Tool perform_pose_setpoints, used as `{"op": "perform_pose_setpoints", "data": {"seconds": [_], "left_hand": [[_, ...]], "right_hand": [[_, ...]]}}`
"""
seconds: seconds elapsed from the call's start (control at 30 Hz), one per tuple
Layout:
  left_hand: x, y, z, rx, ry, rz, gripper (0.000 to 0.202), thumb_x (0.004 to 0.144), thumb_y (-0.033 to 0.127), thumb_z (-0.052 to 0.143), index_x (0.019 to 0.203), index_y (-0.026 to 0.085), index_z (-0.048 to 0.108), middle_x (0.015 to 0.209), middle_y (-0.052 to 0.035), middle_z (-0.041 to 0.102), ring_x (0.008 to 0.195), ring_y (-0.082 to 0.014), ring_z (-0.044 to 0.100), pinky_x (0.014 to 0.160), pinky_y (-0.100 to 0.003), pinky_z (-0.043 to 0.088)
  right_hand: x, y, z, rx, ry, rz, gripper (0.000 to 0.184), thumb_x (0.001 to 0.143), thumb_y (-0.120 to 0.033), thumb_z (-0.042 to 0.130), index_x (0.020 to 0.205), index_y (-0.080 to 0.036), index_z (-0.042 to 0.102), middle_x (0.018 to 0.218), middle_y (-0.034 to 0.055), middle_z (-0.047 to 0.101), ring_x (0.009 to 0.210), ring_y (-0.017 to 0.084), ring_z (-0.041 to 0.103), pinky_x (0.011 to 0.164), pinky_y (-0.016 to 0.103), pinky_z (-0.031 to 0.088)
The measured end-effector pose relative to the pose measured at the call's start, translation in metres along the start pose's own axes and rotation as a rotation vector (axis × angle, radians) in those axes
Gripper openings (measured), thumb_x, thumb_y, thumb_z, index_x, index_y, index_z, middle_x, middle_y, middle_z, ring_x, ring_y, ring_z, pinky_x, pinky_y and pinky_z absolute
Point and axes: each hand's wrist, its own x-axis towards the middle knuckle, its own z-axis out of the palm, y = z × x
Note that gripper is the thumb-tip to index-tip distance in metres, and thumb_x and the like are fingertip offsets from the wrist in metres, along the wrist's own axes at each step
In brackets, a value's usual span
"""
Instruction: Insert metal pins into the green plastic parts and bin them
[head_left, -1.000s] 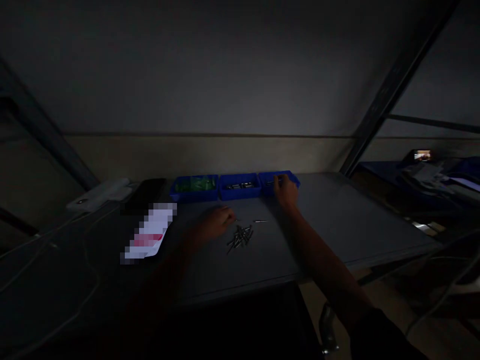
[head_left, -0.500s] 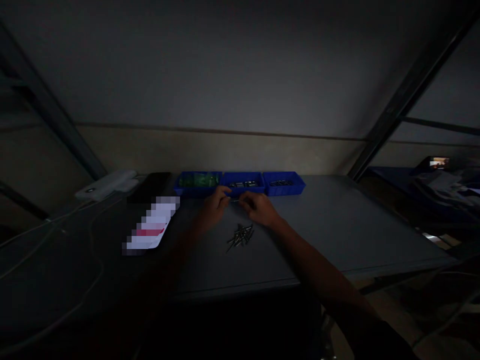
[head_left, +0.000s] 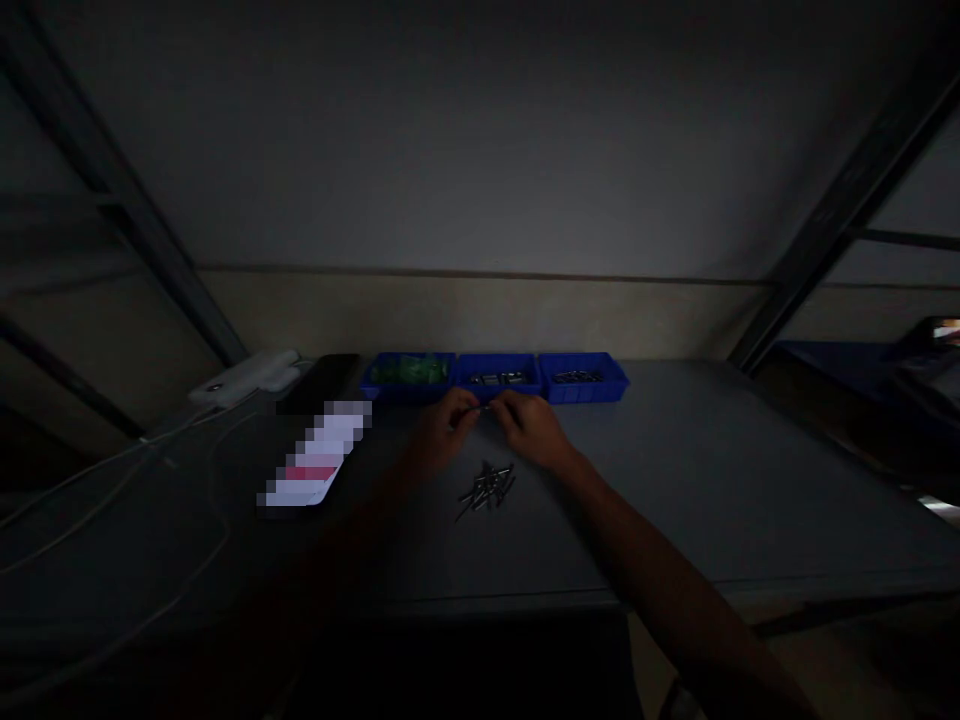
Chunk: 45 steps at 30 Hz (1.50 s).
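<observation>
Above the desk, in front of the middle bin, my left hand [head_left: 450,420] and my right hand [head_left: 527,425] meet fingertip to fingertip. Both are closed on one slim metal piece [head_left: 482,407], which spans the small gap between them; its exact kind is too small and dark to make out. On the desk just below the hands lies a loose pile of thin metal rods [head_left: 487,487], perhaps bolts or pins. Behind the hands is the middle blue bin [head_left: 499,362] of shiny short metal parts [head_left: 497,378].
The left blue bin [head_left: 375,362] holds something green [head_left: 412,369]; the right blue bin [head_left: 619,378] holds small metal parts [head_left: 577,377]. A lit phone-like slab [head_left: 319,460], blurred out, a dark flat object [head_left: 322,380], a white device [head_left: 244,378] and cables [head_left: 214,500] occupy the left side.
The camera view has shifted, so the whole desk sits further right and slightly lower. My left fingers, raised and looser before, have curled in on the metal piece.
</observation>
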Motion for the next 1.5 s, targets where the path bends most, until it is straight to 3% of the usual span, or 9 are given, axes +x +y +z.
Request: {"op": "perform_pose_setpoints", "data": {"seconds": [0.23, 0.37, 0.47, 0.53, 0.63, 0.73, 0.83, 1.2, 1.5], "left_hand": [[-0.002, 0.006, -0.004, 0.086, 0.041, -0.048, 0.022, 0.086, 0.037, 0.037, 0.080, 0.020, 0.050, 0.065, 0.0007, 0.055, 0.063, -0.0155, 0.054, 0.065, -0.028, 0.041], [-0.002, 0.005, -0.004, 0.100, 0.023, -0.055, 0.026, 0.087, 0.038, 0.036, 0.076, 0.020, 0.051, 0.062, 0.0013, 0.055, 0.061, -0.0147, 0.053, 0.065, -0.028, 0.041], [-0.002, 0.002, -0.004, 0.095, -0.039, -0.050, 0.027, 0.087, 0.039, 0.037, 0.083, 0.020, 0.054, 0.062, 0.0015, 0.056, 0.061, -0.0141, 0.054, 0.063, -0.026, 0.041], [-0.003, 0.000, -0.005, 0.100, -0.130, -0.034, 0.027, 0.087, 0.039, 0.040, 0.097, 0.019, 0.055, 0.066, 0.0014, 0.057, 0.062, -0.0138, 0.054, 0.061, -0.025, 0.040], [-0.006, 0.000, -0.011, 0.118, -0.369, 0.004, 0.032, 0.083, 0.031, 0.049, 0.111, 0.018, 0.055, 0.077, -0.0006, 0.061, 0.064, -0.0130, 0.055, 0.060, -0.024, 0.040], [-0.009, 0.005, -0.018, 0.152, -0.595, 0.074, 0.031, 0.078, 0.023, 0.054, 0.108, 0.021, 0.062, 0.092, -0.0029, 0.060, 0.073, -0.0134, 0.057, 0.066, -0.024, 0.042], [-0.011, 0.010, -0.022, 0.154, -0.688, 0.117, 0.022, 0.077, 0.022, 0.058, 0.097, 0.022, 0.067, 0.097, -0.0034, 0.057, 0.084, -0.0152, 0.057, 0.075, -0.025, 0.043], [-0.008, -0.001, -0.017, 0.152, -0.652, 0.065, 0.011, 0.075, 0.028, 0.058, 0.077, 0.018, 0.063, 0.083, -0.0023, 0.059, 0.073, -0.0147, 0.054, 0.065, -0.024, 0.041], [-0.004, -0.004, -0.012, 0.095, -0.504, 0.051, 0.014, 0.082, 0.030, 0.048, 0.080, 0.019, 0.057, 0.080, -0.0018, 0.065, 0.074, -0.0152, 0.059, 0.068, -0.025, 0.043]], "right_hand": [[-0.002, -0.002, 0.000, 0.170, 0.051, -0.068, 0.015, 0.088, -0.027, 0.052, 0.097, -0.018, 0.061, 0.070, -0.0008, 0.063, 0.062, 0.012, 0.056, 0.062, 0.022, 0.038], [-0.001, 0.000, 0.002, 0.150, 0.075, -0.120, 0.014, 0.089, -0.024, 0.050, 0.088, -0.018, 0.062, 0.076, 0.0018, 0.066, 0.065, 0.012, 0.057, 0.065, 0.022, 0.038], [0.001, 0.006, 0.000, 0.114, 0.118, -0.097, 0.020, 0.091, -0.027, 0.046, 0.084, -0.018, 0.063, 0.076, 0.0031, 0.067, 0.067, 0.013, 0.059, 0.065, 0.023, 0.038], [0.003, 0.015, -0.005, 0.069, 0.184, -0.020, 0.026, 0.092, -0.030, 0.043, 0.081, -0.018, 0.063, 0.074, 0.0038, 0.067, 0.066, 0.014, 0.060, 0.063, 0.023, 0.038], [0.006, 0.036, -0.017, -0.027, 0.340, 0.201, 0.032, 0.093, -0.035, 0.040, 0.082, -0.017, 0.064, 0.075, 0.0059, 0.068, 0.066, 0.016, 0.061, 0.062, 0.024, 0.038], [0.006, 0.057, -0.027, -0.144, 0.457, 0.442, 0.033, 0.092, -0.037, 0.041, 0.090, -0.016, 0.067, 0.082, 0.0097, 0.071, 0.073, 0.019, 0.064, 0.064, 0.026, 0.039], [0.005, 0.071, -0.029, -0.227, 0.464, 0.596, 0.033, 0.091, -0.037, 0.042, 0.096, -0.016, 0.068, 0.088, 0.0120, 0.072, 0.078, 0.021, 0.066, 0.066, 0.027, 0.041], [0.004, 0.070, -0.018, -0.264, 0.255, 0.581, 0.038, 0.091, -0.043, 0.042, 0.106, -0.021, 0.069, 0.099, 0.0138, 0.072, 0.089, 0.024, 0.067, 0.071, 0.030, 0.046], [0.005, 0.060, -0.015, -0.225, 0.233, 0.496, 0.033, 0.090, -0.038, 0.046, 0.105, -0.019, 0.068, 0.100, 0.0126, 0.072, 0.091, 0.022, 0.067, 0.073, 0.027, 0.045]]}}
